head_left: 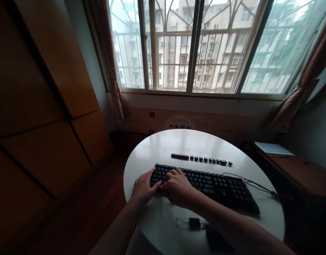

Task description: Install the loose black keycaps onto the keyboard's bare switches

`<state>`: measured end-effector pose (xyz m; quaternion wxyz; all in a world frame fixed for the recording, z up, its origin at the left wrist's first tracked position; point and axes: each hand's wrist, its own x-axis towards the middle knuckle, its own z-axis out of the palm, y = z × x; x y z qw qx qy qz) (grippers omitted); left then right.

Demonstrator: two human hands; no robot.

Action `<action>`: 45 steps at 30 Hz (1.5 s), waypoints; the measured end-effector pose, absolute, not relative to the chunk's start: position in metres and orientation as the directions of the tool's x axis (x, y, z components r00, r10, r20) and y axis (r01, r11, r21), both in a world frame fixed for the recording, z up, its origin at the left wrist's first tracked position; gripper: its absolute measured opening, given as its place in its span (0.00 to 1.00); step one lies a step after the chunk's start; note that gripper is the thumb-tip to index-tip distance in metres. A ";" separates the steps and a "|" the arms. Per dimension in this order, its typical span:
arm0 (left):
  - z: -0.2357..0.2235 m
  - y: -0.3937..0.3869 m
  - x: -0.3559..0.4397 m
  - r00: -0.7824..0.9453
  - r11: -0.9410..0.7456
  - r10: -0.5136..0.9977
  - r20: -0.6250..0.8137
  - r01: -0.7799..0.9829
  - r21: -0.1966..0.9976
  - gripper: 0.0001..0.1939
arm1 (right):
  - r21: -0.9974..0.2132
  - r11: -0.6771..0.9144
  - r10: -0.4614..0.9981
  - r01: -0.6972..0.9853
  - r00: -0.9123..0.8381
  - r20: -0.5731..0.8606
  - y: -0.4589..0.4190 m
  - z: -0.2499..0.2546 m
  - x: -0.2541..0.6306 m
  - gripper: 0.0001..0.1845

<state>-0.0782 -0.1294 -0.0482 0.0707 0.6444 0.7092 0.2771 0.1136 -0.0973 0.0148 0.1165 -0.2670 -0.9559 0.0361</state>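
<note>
A black keyboard (pixel 205 182) lies slantwise on the round white table (pixel 152 148). My left hand (pixel 144 186) holds its left end, fingers along the side edge and thumb near the front edge. Close beside it, my right hand (pixel 178 186) is closed over the left part of the keys, its fingertips curled down. Whatever those fingertips grip is hidden under the hand. Behind the keyboard, a long black keycap (pixel 179 156) and several small loose keycaps (pixel 205 159) stand in a row.
Near the front of the table lie a small black square object (pixel 194 222) and a dark flat item (pixel 218 241), partly covered by my right forearm. A cable (pixel 258 186) runs off the table's right side. A wooden desk (pixel 306 173) with a paper sheet (pixel 274 148) stands at right.
</note>
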 end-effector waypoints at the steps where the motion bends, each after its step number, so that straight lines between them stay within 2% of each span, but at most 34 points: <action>1: -0.048 -0.129 -0.078 -0.162 0.018 0.952 0.258 0.875 0.484 0.31 | -0.110 0.853 0.522 0.511 -0.829 0.199 -0.101 0.015 0.113 0.10; 5: -0.047 -0.130 -0.077 -0.162 0.023 0.953 0.257 0.881 0.473 0.32 | -0.078 0.859 0.511 0.507 -0.836 0.199 -0.108 0.012 0.110 0.09; 9: -0.046 -0.132 -0.075 -0.155 0.029 0.957 0.244 0.891 0.454 0.32 | -0.202 0.881 0.473 0.429 -0.815 0.333 -0.088 0.013 0.116 0.06; 12: -0.045 -0.133 -0.074 -0.157 0.030 0.956 0.246 0.892 0.452 0.30 | -0.266 0.839 0.544 0.474 -0.722 0.428 -0.051 0.023 0.127 0.09; 15: -0.044 -0.133 -0.074 -0.149 0.019 0.956 0.253 0.892 0.452 0.31 | -0.220 0.691 0.716 0.689 -0.608 0.344 -0.005 0.029 0.137 0.11; 18: -0.045 -0.133 -0.075 -0.153 0.019 0.955 0.256 0.888 0.459 0.32 | -0.182 0.577 0.809 0.796 -0.528 0.257 0.035 0.026 0.142 0.14; 22: -0.049 -0.132 -0.076 -0.152 0.008 0.951 0.271 0.883 0.469 0.31 | -0.149 0.528 0.847 0.836 -0.507 0.159 0.063 0.012 0.140 0.17; 25: -0.053 -0.132 -0.077 -0.134 -0.028 0.942 0.307 0.883 0.469 0.32 | -0.124 0.516 0.856 0.848 -0.506 0.102 0.069 0.005 0.134 0.16; 29: -0.055 -0.132 -0.078 -0.126 -0.051 0.934 0.334 0.879 0.475 0.27 | -0.119 0.512 0.859 0.851 -0.504 0.092 0.066 0.003 0.125 0.12; 35: -0.054 -0.132 -0.078 -0.107 -0.067 0.939 0.326 0.875 0.480 0.26 | -0.217 0.554 0.832 0.803 -0.525 0.183 0.039 0.021 0.133 0.13; 38: -0.057 -0.133 -0.077 -0.094 -0.075 0.938 0.332 0.883 0.463 0.25 | -0.334 0.602 0.798 0.725 -0.564 0.215 0.003 0.029 0.162 0.12; 40: -0.059 -0.133 -0.075 -0.088 -0.079 0.936 0.340 0.890 0.448 0.25 | -0.496 0.660 0.740 0.564 -0.602 0.299 -0.026 0.030 0.185 0.12; 41: -0.060 -0.133 -0.074 -0.085 -0.081 0.935 0.345 0.894 0.441 0.25 | -0.523 0.676 0.723 0.519 -0.603 0.336 -0.040 0.028 0.194 0.11; 45: -0.062 -0.134 -0.072 -0.090 -0.084 0.925 0.368 0.899 0.430 0.24 | -0.522 0.722 0.683 0.454 -0.585 0.437 -0.078 0.010 0.208 0.10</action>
